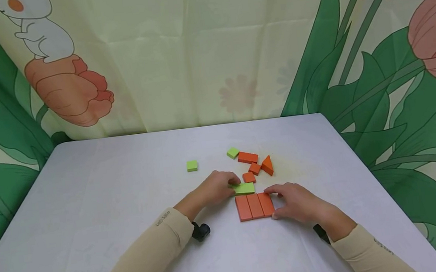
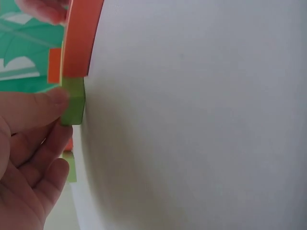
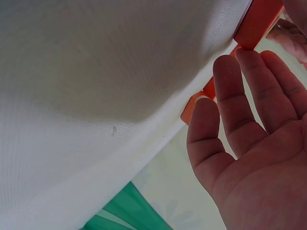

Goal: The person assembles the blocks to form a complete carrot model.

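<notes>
Three orange rectangular blocks (image 1: 255,206) lie side by side in a row on the white table. Just beyond them is a green rectangular block (image 1: 245,189), and my left hand (image 1: 216,187) pinches its left end between thumb and fingers. In the left wrist view the green block (image 2: 73,101) touches the end of an orange block (image 2: 82,40). My right hand (image 1: 298,202) spans the rightmost orange block (image 1: 266,204), with the thumb at its near end and the index finger at its far end. The other right fingers stay extended in the right wrist view.
Beyond the green block lie two small orange cubes (image 1: 248,177), an orange triangular block (image 1: 267,165), an orange rectangular block (image 1: 248,157) and a small green block (image 1: 233,152). Another small green block (image 1: 192,166) sits apart to the left. A printed curtain (image 1: 194,67) hangs behind the table.
</notes>
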Motion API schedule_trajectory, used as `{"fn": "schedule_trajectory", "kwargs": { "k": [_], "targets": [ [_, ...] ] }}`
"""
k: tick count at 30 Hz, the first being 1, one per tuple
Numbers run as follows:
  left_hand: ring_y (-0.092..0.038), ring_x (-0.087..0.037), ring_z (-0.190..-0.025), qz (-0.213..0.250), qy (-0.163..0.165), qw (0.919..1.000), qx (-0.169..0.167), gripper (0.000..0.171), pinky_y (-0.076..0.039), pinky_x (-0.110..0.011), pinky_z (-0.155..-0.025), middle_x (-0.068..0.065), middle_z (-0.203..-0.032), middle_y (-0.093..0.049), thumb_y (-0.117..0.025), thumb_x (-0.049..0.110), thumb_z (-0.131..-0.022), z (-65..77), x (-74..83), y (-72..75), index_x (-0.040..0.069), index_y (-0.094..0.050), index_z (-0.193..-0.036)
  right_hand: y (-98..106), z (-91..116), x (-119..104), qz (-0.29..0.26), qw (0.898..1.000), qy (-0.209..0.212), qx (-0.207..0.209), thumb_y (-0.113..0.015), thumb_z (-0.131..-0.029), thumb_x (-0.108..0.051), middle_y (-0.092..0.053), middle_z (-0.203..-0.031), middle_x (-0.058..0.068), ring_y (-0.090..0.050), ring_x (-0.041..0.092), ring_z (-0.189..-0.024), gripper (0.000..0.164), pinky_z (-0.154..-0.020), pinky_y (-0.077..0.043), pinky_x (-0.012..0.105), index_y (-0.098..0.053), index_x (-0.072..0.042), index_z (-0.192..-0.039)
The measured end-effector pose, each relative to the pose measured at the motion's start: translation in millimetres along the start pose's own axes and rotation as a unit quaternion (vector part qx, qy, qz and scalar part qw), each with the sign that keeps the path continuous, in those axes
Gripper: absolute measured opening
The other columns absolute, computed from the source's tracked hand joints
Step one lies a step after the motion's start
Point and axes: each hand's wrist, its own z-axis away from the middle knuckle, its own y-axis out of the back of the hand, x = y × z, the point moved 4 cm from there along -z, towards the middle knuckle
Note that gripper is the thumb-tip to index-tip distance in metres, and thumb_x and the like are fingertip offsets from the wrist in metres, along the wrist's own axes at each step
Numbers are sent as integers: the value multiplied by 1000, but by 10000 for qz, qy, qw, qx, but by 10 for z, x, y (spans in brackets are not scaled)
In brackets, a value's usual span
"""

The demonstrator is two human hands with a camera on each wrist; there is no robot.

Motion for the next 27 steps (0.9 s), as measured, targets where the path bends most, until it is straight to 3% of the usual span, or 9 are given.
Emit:
{"fn": "schedule_trajectory", "kwargs": {
  "k": [19, 27],
  "targets": [
    [-60, -17, -99, 119, 470, 9976, 490, 29, -51, -32, -93, -5, -111, -69, -70, 6, -92, -125, 117, -31, 3, -68, -121, 5, -9, -4, -15, 10000, -43, -35, -85, -81, -22, -63, -116, -1, -55, 21, -105, 61, -88, -50, 42, -61, -14, -137],
    [-61, -16, -104, 44, 258, 9992, 306, 26, -50, -31, -94, -2, -111, -70, -71, 6, -92, -106, 112, -51, 7, -70, -117, 11, -1, -22, 1, 10000, -68, -48, -85, -81, -22, -63, -115, 1, -56, 22, -104, 62, -89, -50, 44, -61, -13, -137]
  ]
}}
